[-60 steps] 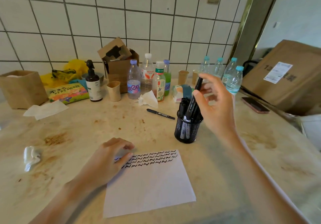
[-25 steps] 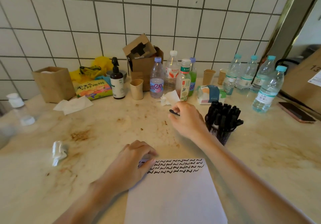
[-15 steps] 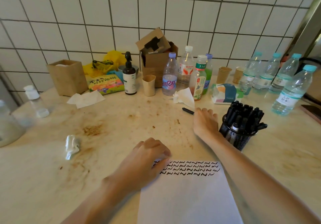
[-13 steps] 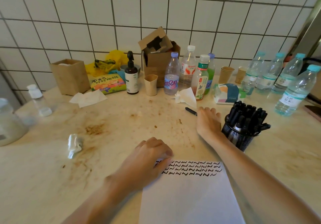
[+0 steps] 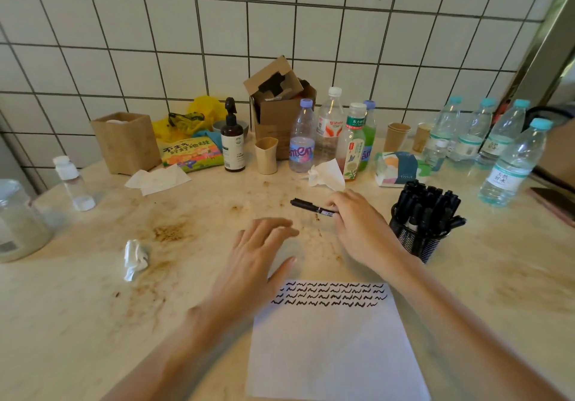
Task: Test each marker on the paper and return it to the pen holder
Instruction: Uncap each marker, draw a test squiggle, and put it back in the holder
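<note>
The right hand (image 5: pixel 357 226) pinches one end of a black marker (image 5: pixel 308 207) with its fingers, low over the bench (image 5: pixel 93 307). The left hand (image 5: pixel 258 257) is above the paper (image 5: pixel 333 347), fingers spread and loose. The pen holder (image 5: pixel 417 242), full of markers, stands just beside the right hand.

I see, along the tiled wall (image 5: pixel 186 27): a paper bag (image 5: pixel 126 142), a snack packet (image 5: pixel 191 153), a pump bottle (image 5: pixel 232 144), an open carton (image 5: pixel 280 105), cups (image 5: pixel 266 155) and bottles (image 5: pixel 513 164). On the stained counter (image 5: pixel 77 323) I see a tissue pack (image 5: pixel 398 169), a crumpled tissue (image 5: pixel 135 257) and a jar (image 5: pixel 18 223) at far left.
</note>
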